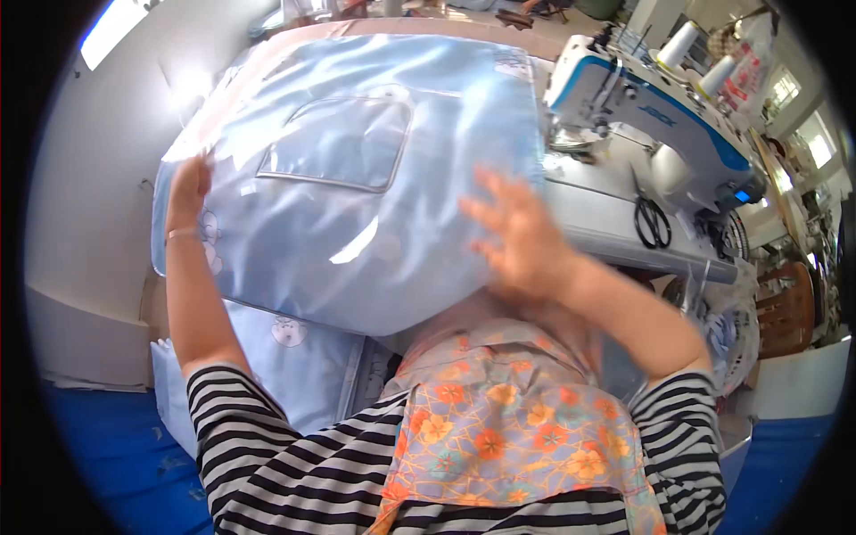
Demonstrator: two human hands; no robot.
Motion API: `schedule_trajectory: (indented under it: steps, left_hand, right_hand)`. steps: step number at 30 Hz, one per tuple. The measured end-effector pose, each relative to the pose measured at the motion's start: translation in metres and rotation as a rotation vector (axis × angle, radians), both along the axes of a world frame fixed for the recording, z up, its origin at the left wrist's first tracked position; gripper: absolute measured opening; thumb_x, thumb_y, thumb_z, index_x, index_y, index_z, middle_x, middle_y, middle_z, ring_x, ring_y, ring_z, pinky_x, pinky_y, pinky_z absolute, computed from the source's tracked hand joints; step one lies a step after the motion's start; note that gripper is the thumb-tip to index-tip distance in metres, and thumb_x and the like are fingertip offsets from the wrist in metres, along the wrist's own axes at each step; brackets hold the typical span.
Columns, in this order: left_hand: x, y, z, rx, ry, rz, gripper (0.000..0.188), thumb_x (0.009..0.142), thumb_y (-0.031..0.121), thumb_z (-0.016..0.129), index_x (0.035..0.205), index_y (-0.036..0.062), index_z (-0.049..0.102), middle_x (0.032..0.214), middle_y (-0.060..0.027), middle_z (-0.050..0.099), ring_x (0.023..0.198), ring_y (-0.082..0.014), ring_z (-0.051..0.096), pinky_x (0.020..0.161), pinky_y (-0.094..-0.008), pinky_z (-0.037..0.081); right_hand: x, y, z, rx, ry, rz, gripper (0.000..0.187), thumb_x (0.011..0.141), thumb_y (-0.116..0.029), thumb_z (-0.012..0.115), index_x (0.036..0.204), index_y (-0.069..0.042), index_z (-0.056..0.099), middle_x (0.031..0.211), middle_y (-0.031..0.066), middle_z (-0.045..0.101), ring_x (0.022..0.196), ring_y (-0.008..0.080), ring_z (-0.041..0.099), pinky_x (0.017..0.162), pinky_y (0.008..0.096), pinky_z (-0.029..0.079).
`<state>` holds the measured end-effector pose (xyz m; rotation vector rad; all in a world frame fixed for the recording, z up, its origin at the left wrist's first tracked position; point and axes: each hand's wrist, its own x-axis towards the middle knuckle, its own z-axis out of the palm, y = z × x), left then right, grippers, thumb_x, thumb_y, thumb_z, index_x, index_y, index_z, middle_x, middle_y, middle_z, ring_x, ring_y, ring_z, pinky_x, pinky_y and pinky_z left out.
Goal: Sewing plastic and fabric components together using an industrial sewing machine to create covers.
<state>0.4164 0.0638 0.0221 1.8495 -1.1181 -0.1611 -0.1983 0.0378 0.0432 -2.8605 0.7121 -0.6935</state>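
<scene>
A large light-blue quilted-looking fabric piece (428, 232) with a glossy clear film over it spreads in front of me. Grey piping outlines an arched panel (334, 138) in its upper middle. Near the left edge of the piece is my left hand (188, 192), its fingers drawn together on the material; glare partly hides the fingertips. Over the right part, my right hand (522, 232) is spread with fingers apart, blurred by motion and holding nothing. Whether it touches the surface I cannot tell. The piece's front edge hangs toward my floral apron (508, 428).
To the right stands a white and blue sewing machine (660, 116) with white thread cones (679, 45) behind it. Black-handled scissors (652, 221) lie on its table. More light-blue printed fabric (294, 370) sits below at the left. A wooden chair (789, 308) is far right.
</scene>
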Motion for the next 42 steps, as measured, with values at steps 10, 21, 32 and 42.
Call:
schedule_trajectory:
  steps: [10,21,32,42]
  left_hand:
    - [-0.021,0.081,-0.017,0.499,-0.211,0.279,0.042,0.088,0.028,0.066,0.121,0.0051,0.058,0.084,-0.0084,0.064,0.068,-0.023,0.059,0.058,-0.0355,0.047]
    - [-0.266,-0.139,0.022,0.279,-0.786,-0.764,0.055,0.092,0.04,0.059,0.134,0.0056,0.051,0.143,-0.0211,0.044,0.136,-0.0356,0.036,0.112,-0.0441,0.028]
    - [-0.4,-0.352,-0.006,0.593,-0.726,-0.715,0.061,0.092,0.055,0.049,0.132,0.0106,0.055,0.138,-0.0155,0.05,0.133,-0.0306,0.041,0.11,-0.0439,0.031]
    - [-0.404,-0.491,-0.031,0.299,-0.729,-0.576,0.045,0.083,0.049,0.063,0.105,0.0103,0.07,0.112,-0.0124,0.066,0.107,-0.0279,0.061,0.088,-0.0385,0.05]
  right_hand:
    - [0.0,-0.074,-0.041,-0.036,-0.289,-0.417,0.055,0.08,-0.012,0.073,0.13,-0.007,0.053,0.132,0.0184,0.054,0.119,0.033,0.054,0.099,0.0408,0.045]
    - [-0.006,-0.053,-0.034,1.111,-0.071,0.207,0.021,0.085,-0.005,0.06,0.106,-0.004,0.063,0.095,0.0038,0.064,0.091,0.0141,0.06,0.082,0.0293,0.048]
    - [-0.025,-0.122,-0.017,0.851,-0.306,-0.314,0.041,0.084,-0.017,0.07,0.12,-0.002,0.057,0.091,0.0083,0.064,0.075,0.0172,0.063,0.071,0.0285,0.051]
    - [-0.02,-0.156,-0.045,1.24,-0.535,-0.194,0.033,0.087,0.004,0.058,0.119,-0.003,0.057,0.075,-0.0049,0.047,0.067,0.0024,0.045,0.063,0.0196,0.041]
